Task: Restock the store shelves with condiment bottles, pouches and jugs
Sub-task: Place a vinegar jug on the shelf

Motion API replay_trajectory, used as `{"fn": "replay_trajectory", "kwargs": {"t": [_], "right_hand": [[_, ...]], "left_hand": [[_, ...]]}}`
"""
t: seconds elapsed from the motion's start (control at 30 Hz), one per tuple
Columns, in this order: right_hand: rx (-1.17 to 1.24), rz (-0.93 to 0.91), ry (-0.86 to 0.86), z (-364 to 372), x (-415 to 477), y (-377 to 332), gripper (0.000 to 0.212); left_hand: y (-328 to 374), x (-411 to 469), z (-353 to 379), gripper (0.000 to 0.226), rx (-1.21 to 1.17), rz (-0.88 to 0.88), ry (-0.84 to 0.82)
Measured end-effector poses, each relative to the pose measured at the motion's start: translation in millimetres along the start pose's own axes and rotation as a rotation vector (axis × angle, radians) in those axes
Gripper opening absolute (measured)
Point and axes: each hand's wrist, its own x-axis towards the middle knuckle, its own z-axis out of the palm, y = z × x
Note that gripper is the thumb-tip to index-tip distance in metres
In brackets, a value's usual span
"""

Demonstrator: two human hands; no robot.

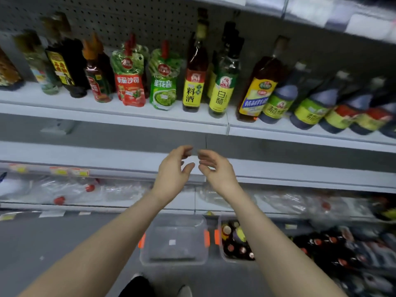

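My left hand and my right hand hover side by side in front of a bare white shelf, fingers loosely curled, holding nothing. On the shelf above stand a red tomato sauce pouch, a green pouch, a cooking wine bottle and a white vinegar bottle. Dark vinegar bottles line the right part of that shelf. On the floor below my arms stand an empty clear bin and a second clear bin with several bottles in it.
Dark sauce bottles stand at the left of the upper shelf. Clear jugs with red caps lie on a lower shelf. Dark bottles crowd the bottom right. My shoes show at the bottom edge on grey floor.
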Motion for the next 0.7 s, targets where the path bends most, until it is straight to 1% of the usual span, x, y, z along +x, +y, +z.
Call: {"fn": "replay_trajectory", "kwargs": {"t": [0.23,0.43,0.7], "right_hand": [[0.032,0.003,0.168,-58.3,-27.0,11.8,0.037],[0.038,-0.002,0.287,-91.9,-48.1,36.1,0.037],[0.094,0.078,0.361,-156.0,-89.1,110.5,0.039]], "left_hand": [[47.0,2.0,36.6,0.044,0.003,0.129,-0.142],[68.6,-0.3,76.8,0.041,-0.034,0.179,-0.25],[87.8,-25.8,161.7,0.043,-0.03,0.189,-0.425]]}}
